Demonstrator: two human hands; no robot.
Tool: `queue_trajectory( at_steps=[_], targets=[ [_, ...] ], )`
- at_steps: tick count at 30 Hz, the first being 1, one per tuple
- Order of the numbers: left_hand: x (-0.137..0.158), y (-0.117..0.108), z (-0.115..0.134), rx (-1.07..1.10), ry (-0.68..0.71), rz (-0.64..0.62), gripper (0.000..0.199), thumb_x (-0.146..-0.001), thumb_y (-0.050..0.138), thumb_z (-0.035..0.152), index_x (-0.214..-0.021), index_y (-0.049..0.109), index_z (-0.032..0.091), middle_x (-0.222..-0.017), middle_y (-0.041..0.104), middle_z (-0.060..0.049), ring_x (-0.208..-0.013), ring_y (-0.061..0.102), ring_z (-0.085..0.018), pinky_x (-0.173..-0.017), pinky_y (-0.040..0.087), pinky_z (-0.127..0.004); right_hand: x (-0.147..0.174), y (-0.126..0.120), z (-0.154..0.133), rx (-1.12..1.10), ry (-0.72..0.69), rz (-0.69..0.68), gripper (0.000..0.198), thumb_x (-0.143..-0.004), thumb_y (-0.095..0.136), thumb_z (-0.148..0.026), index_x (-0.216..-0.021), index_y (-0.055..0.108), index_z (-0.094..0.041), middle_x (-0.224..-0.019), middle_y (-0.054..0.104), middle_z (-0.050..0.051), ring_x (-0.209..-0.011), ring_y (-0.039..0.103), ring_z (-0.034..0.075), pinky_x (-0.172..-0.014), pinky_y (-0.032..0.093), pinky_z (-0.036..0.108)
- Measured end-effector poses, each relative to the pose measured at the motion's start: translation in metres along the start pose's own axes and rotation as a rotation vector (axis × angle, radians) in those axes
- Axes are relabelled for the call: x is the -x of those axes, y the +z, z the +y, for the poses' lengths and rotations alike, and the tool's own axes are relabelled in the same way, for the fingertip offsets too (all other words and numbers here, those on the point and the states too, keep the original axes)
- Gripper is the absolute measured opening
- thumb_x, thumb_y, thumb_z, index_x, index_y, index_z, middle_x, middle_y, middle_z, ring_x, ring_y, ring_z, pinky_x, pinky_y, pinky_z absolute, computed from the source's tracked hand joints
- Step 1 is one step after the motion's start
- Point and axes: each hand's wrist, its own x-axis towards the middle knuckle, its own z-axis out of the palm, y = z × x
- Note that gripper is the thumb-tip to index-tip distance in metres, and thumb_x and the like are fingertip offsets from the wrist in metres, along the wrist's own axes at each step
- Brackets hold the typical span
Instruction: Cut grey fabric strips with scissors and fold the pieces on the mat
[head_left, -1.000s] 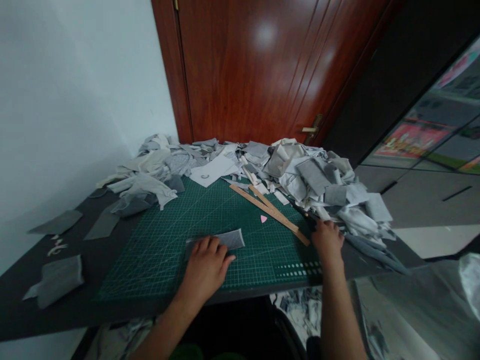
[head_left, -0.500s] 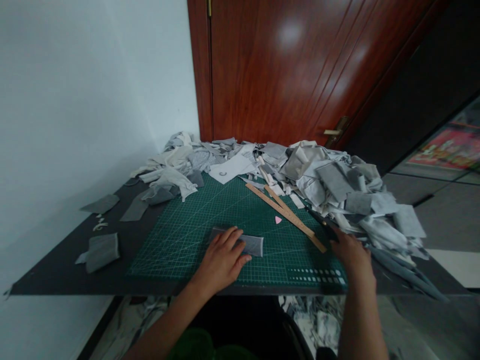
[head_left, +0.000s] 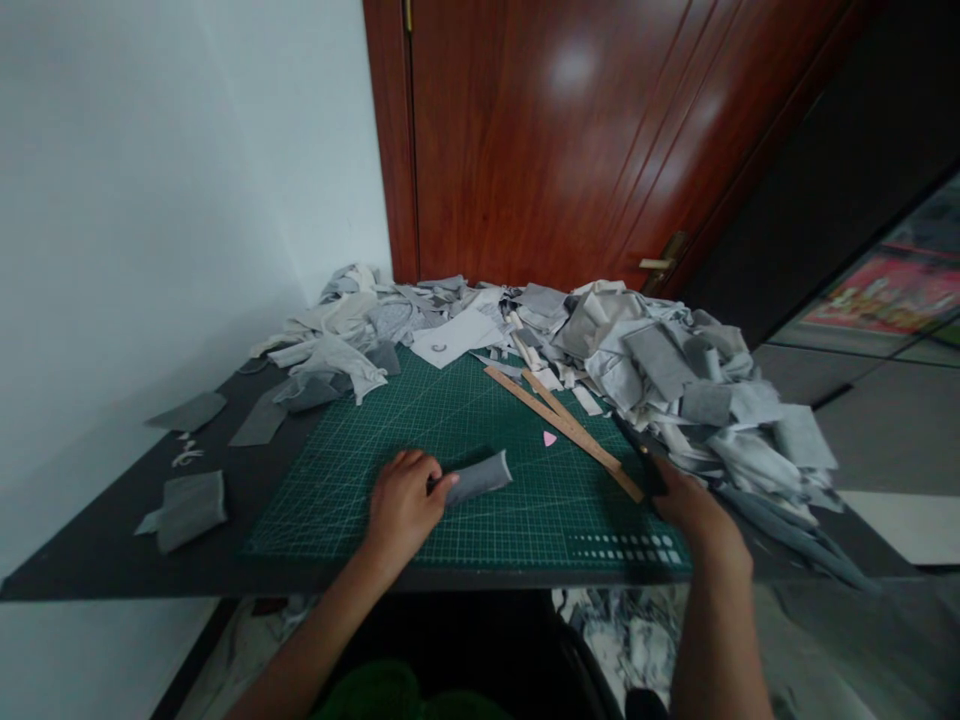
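My left hand (head_left: 405, 500) is closed on the left end of a folded grey fabric piece (head_left: 484, 477), pinched between thumb and fingers. The free end of the fabric points right, over the green cutting mat (head_left: 345, 520). On the right, my right hand (head_left: 690, 505) has its fingers wrapped round the dark handles of a pair of scissors (head_left: 636, 437). The blades point away from me, toward the scrap pile, lying low by the mat's right edge. Between the hands lie two wooden rulers (head_left: 566, 425), crossing near their lower ends, and a pink triangular piece of chalk (head_left: 550, 438).
A big heap of grey and white fabric scraps (head_left: 660, 360) covers the back right, and another heap (head_left: 337, 350) the back left. A white paper sheet (head_left: 454, 338) lies between them. Folded grey fabric (head_left: 191, 510) rests at the left. The wooden door (head_left: 525, 150) stands behind.
My left hand has gone from lying over the fabric to gripping its left end, and the fabric's right end has tilted up and away. My right hand stays at the scissors.
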Motion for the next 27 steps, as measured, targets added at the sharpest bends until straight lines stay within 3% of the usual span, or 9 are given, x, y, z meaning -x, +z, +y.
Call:
queue_trajectory(
  at_steps=[4, 6, 9, 11, 14, 17, 20, 23, 27],
  targets=[
    [-0.001, 0.001, -0.005, 0.029, -0.15, 0.026, 0.048, -0.1, 0.052, 0.044, -0.058, 0.051, 0.022, -0.059, 0.056, -0.001, -0.06, 0.055, -0.018, -0.062, 0.038, -0.032, -0.003, 0.004, -0.003, -0.072, -0.001, -0.006, 0.065, -0.075, 0.061, -0.01, -0.139, 0.062, -0.019, -0.108, 0.078, 0.015, -0.108, 0.073, 0.033, -0.089, 0.051, 0.038],
    [-0.001, 0.003, -0.01, 0.123, -0.18, -0.002, 0.05, -0.101, 0.05, 0.045, -0.057, 0.052, 0.022, -0.058, 0.056, 0.0, -0.057, 0.054, -0.017, -0.06, 0.039, -0.031, -0.004, 0.004, -0.003, -0.112, -0.001, -0.01, 0.059, -0.078, 0.061, -0.013, -0.137, 0.06, -0.017, -0.107, 0.077, 0.014, -0.107, 0.073, 0.031, -0.087, 0.052, 0.036],
    [0.0, 0.004, -0.017, 0.307, -0.114, 0.103, 0.026, -0.097, 0.055, 0.04, -0.089, 0.07, 0.021, -0.088, 0.072, -0.004, -0.083, 0.067, -0.021, -0.075, 0.051, -0.033, -0.004, 0.001, 0.0, -0.174, 0.009, -0.015, 0.053, -0.084, 0.06, -0.021, -0.137, 0.056, -0.016, -0.092, 0.077, 0.009, -0.088, 0.076, 0.028, -0.074, 0.054, 0.033],
    [0.002, 0.002, -0.02, 0.354, 0.017, 0.158, 0.025, -0.097, 0.056, 0.034, -0.116, 0.069, 0.022, -0.12, 0.07, -0.008, -0.112, 0.064, -0.024, -0.094, 0.052, -0.04, -0.003, -0.002, 0.003, -0.206, 0.021, -0.01, 0.051, -0.086, 0.06, -0.024, -0.136, 0.055, -0.018, -0.077, 0.074, 0.003, -0.074, 0.075, 0.026, -0.066, 0.053, 0.033],
    [0.005, -0.004, -0.021, 0.289, 0.295, -0.038, 0.028, -0.096, 0.056, 0.019, -0.119, 0.071, 0.027, -0.136, 0.065, -0.006, -0.134, 0.052, -0.026, -0.112, 0.044, -0.047, 0.0, -0.003, 0.005, -0.233, 0.035, 0.011, 0.047, -0.086, 0.06, -0.026, -0.132, 0.056, -0.022, -0.068, 0.07, -0.001, -0.066, 0.073, 0.025, -0.063, 0.053, 0.033],
    [0.009, -0.011, -0.016, 0.2, 0.422, -0.255, 0.032, -0.091, 0.066, 0.018, -0.12, 0.071, 0.029, -0.133, 0.066, -0.003, -0.133, 0.053, -0.026, -0.114, 0.042, -0.048, 0.004, 0.0, 0.002, -0.23, 0.051, 0.03, 0.048, -0.083, 0.063, -0.027, -0.13, 0.057, -0.02, -0.075, 0.073, 0.004, -0.073, 0.075, 0.029, -0.068, 0.054, 0.036],
    [0.013, -0.015, -0.007, 0.116, 0.365, -0.252, 0.034, -0.087, 0.076, 0.031, -0.119, 0.07, 0.028, -0.126, 0.067, -0.005, -0.12, 0.059, -0.027, -0.105, 0.046, -0.048, 0.012, 0.006, -0.004, -0.224, 0.033, 0.041, 0.051, -0.078, 0.066, -0.028, -0.126, 0.058, -0.016, -0.09, 0.076, 0.012, -0.091, 0.075, 0.034, -0.08, 0.054, 0.041],
    [0.02, -0.016, 0.003, 0.029, 0.289, -0.193, 0.034, -0.087, 0.077, 0.036, -0.119, 0.07, 0.026, -0.122, 0.067, -0.007, -0.115, 0.059, -0.03, -0.099, 0.046, -0.049, 0.02, 0.009, -0.006, -0.251, -0.008, 0.055, 0.041, -0.076, 0.065, -0.031, -0.115, 0.061, -0.018, -0.102, 0.076, 0.015, -0.103, 0.073, 0.035, -0.09, 0.052, 0.043],
    [0.028, -0.017, 0.009, -0.028, 0.22, -0.153, 0.034, -0.09, 0.074, 0.046, -0.116, 0.071, 0.024, -0.117, 0.067, -0.009, -0.113, 0.057, -0.032, -0.096, 0.045, -0.051, 0.032, 0.011, 0.004, -0.324, 0.018, 0.077, 0.042, -0.076, 0.061, -0.042, -0.112, 0.056, -0.023, -0.078, 0.073, 0.007, -0.079, 0.074, 0.034, -0.075, 0.056, 0.044]
  ],
)
